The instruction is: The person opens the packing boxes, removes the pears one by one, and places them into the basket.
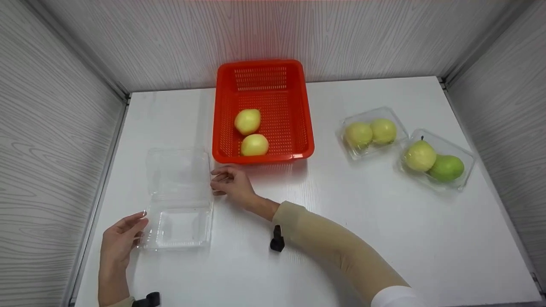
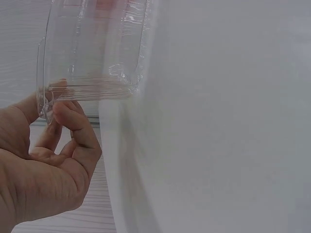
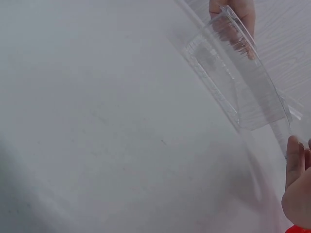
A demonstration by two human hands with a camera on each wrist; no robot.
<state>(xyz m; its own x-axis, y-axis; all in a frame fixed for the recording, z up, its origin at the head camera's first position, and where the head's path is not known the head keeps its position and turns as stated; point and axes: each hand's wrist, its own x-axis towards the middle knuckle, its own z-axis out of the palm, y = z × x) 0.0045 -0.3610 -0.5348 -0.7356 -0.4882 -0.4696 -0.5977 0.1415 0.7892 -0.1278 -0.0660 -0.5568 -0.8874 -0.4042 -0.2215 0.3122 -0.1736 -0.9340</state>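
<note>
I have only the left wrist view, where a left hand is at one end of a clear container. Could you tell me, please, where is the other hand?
Observer: The right hand is at the right edge of the clear container, beside its far half.

Operator: Thank you. What stands near that hand?

Observer: Just beyond it is a red basket with two yellow fruits inside.

Operator: Is there also some green fruit?

Observer: Yes, one green fruit, in a clear pack toward the right side of the table.
</note>
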